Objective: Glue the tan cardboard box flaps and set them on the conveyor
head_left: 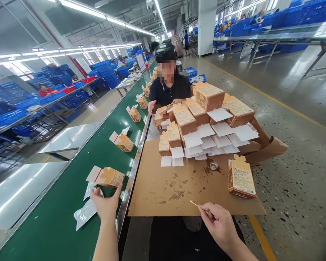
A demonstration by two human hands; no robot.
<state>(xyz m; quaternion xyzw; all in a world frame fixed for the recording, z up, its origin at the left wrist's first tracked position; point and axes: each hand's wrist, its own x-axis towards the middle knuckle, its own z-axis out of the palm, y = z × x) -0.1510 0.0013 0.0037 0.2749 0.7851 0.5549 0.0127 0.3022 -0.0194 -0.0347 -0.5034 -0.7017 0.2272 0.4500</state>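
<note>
hands apart: right pinching a swab, left open by the belt

left hand [105, 203] was open, fingers spread just under a small cardboard box [112, 177] lying on its side on the green conveyor belt [54, 232], a white card [93, 174] poking from its end and a foil packet [85, 214] beside the hand. right hand [220, 226] pinched a cotton swab [195, 204] out over a brown cardboard sheet [163, 192] marked with dark stains. a small glass dish [213, 165] sat on the sheet near another box [241, 177], below a heap of boxes and white cards [198, 123]. across the heap, a co-worker [167, 85] in a dark shirt had a hand [151, 107] by its edge. more boxes [135, 114] lined the belt farther up.
</note>
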